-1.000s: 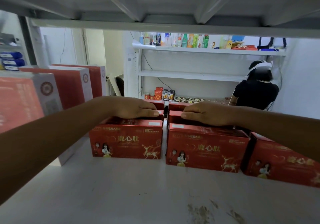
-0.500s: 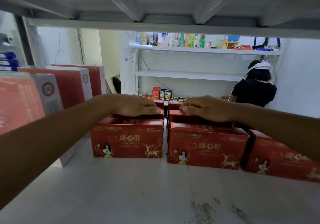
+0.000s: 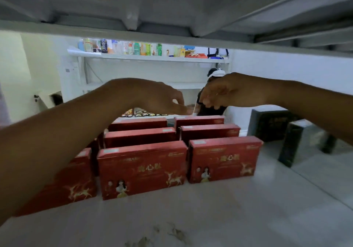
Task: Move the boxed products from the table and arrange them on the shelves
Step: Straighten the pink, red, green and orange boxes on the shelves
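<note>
Several red boxed products with gold deer print stand in rows on the white shelf (image 3: 210, 218). In the front row are a middle box (image 3: 141, 170), a right box (image 3: 223, 159) and a left box (image 3: 76, 185) partly hidden by my forearm. Two more rows (image 3: 139, 137) (image 3: 198, 119) stand behind. My left hand (image 3: 152, 97) and my right hand (image 3: 223, 92) hover above the back row, fingers loosely curled, close together. Neither hand touches a box or holds anything.
The underside of the shelf above (image 3: 172, 8) hangs low over my arms. Two dark boxes (image 3: 271, 124) (image 3: 299, 141) stand on the shelf to the right. Beyond, a far rack holds bottles (image 3: 133, 49), and a person (image 3: 212, 109) is mostly hidden behind my right hand.
Both hands have lifted off the tops of the rear red boxes and now hang above them. The view has swung right, so the boxes sit further left and the dark boxes appear.
</note>
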